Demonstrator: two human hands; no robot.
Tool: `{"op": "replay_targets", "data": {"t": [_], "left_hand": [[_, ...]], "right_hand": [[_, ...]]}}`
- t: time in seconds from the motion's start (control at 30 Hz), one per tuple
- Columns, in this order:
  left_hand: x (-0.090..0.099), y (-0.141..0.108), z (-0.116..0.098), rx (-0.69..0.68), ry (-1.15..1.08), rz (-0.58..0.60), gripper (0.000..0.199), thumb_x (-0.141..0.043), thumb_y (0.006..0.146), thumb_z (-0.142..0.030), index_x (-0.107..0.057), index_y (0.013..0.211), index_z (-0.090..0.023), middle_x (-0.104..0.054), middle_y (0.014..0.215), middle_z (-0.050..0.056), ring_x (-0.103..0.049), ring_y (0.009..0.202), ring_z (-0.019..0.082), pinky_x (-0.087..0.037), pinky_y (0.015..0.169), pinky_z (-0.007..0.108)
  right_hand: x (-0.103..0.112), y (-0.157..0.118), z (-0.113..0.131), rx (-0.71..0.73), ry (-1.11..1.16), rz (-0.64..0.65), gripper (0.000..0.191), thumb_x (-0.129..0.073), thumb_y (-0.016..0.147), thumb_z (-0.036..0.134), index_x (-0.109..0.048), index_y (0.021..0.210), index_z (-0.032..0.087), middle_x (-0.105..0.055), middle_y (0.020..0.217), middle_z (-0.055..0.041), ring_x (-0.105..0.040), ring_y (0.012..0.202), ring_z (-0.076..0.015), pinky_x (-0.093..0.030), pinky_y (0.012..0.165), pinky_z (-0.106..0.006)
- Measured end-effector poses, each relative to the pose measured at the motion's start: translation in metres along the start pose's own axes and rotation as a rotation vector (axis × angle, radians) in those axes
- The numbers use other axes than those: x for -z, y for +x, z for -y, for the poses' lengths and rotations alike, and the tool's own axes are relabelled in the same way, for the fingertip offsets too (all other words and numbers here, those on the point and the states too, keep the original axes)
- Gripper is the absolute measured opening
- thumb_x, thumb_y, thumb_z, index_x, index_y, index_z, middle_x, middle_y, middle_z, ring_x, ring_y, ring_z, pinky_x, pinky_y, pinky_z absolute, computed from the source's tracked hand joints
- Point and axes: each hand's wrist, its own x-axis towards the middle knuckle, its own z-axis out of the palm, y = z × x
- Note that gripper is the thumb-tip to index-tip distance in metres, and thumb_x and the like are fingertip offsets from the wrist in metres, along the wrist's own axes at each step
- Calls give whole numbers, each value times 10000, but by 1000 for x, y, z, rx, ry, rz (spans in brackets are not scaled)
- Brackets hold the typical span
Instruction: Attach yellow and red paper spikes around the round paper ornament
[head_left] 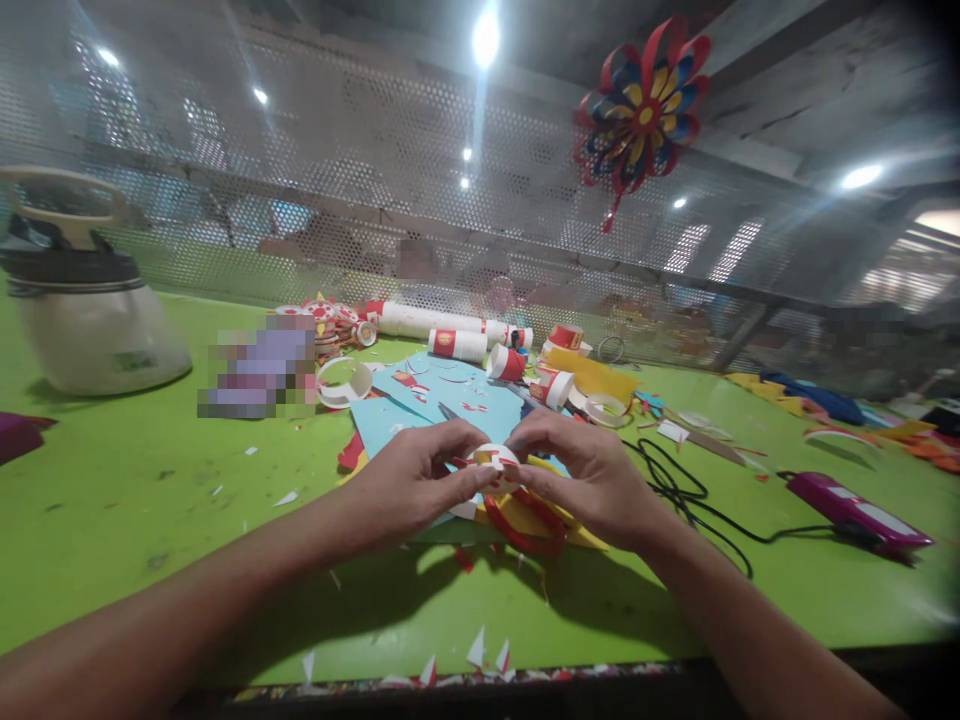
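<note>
Between my left hand (420, 475) and my right hand (589, 475) is a small white and red cut paper piece (495, 458), perhaps part of a paper cup. Both hands pinch it from opposite sides with thumbs and fingers; its underside is partly hidden. Just below it hang curved red strips (529, 525), and I cannot tell whether they are joined to it. Light blue paper sheets (442, 385) with scraps on them lie behind my hands, and yellow paper (577, 528) shows beneath.
Several red and white paper cups (457, 345) lie at the back, near a white paper ring (343, 382). A big jug (97, 330) stands far left. At right, a purple corded device (859, 510) trails a black cable (697, 505). Scraps dot the green table (120, 520).
</note>
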Motion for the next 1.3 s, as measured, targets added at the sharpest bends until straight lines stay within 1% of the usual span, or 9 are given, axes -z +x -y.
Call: {"op": "replay_targets", "data": {"t": [0.2, 0.4, 0.57, 0.67, 0.8, 0.93, 1.03, 1.13, 1.3], "left_hand": [[0, 1, 4, -29, -47, 15, 252, -514, 861, -360, -604, 944, -139, -608, 857, 37, -558, 787, 143, -445, 689, 264], [-1, 4, 5, -4, -110, 11, 261, -521, 858, -367, -598, 956, -138, -612, 836, 32, -566, 743, 139, -462, 672, 276], [1, 4, 6, 13, -178, 23, 251, -543, 845, -353, -611, 922, -124, -620, 817, 36, -575, 678, 127, -478, 637, 273], [0, 4, 8, 25, -164, 4, 254, -557, 832, -361, -620, 905, -126, -633, 801, 39, -584, 671, 132, -484, 625, 273], [-2, 4, 10, 23, -110, -48, 262, -567, 821, -378, -624, 900, -134, -645, 790, 32, -590, 656, 127, -492, 609, 264], [-3, 2, 6, 2, -55, -64, 307, -592, 802, -376, -619, 1010, -152, -672, 898, 51, -616, 728, 146, -510, 641, 274], [-1, -1, 1, -77, 35, -65, 323, -588, 810, -323, -608, 1100, -181, -671, 996, 59, -614, 831, 164, -511, 699, 285], [1, -3, 0, -133, 67, -63, 327, -548, 835, -261, -597, 1152, -198, -661, 1068, 63, -612, 866, 164, -510, 724, 287], [2, -4, -1, -127, 19, -49, 368, -536, 845, -251, -581, 1207, -208, -682, 1039, 63, -623, 843, 167, -514, 702, 286]], "right_hand": [[-3, 0, -1, -16, 34, -14, 91, -587, 839, 232, -618, 843, 147, -588, 781, -40, -545, 706, -133, -466, 658, -299], [-1, 0, -5, -79, 103, 43, 149, -577, 857, 272, -639, 910, 147, -609, 843, -52, -577, 766, -141, -493, 702, -309], [0, 0, -6, -19, 21, 10, 129, -589, 852, 255, -662, 872, 151, -624, 795, -42, -573, 718, -128, -476, 660, -292], [0, 0, -6, 20, -3, -12, 108, -591, 847, 230, -669, 873, 160, -628, 780, -34, -572, 707, -125, -468, 650, -286], [1, 1, -8, 27, 5, 6, 115, -583, 848, 210, -672, 906, 166, -633, 794, -35, -578, 724, -130, -476, 663, -289], [3, 1, -9, 25, 8, 19, 144, -566, 860, 201, -671, 954, 169, -653, 848, -51, -595, 771, -142, -488, 699, -309], [4, 2, -8, 54, -30, 7, 176, -561, 859, 186, -669, 998, 170, -665, 876, -60, -605, 793, -147, -493, 708, -309], [6, 2, -9, 47, -28, 21, 227, -562, 857, 193, -656, 1064, 185, -663, 904, -64, -611, 802, -151, -505, 698, -307], [8, -2, -16, -34, 122, 73, 230, -581, 855, 240, -647, 1071, 192, -655, 935, -68, -615, 820, -158, -525, 726, -337]]}}
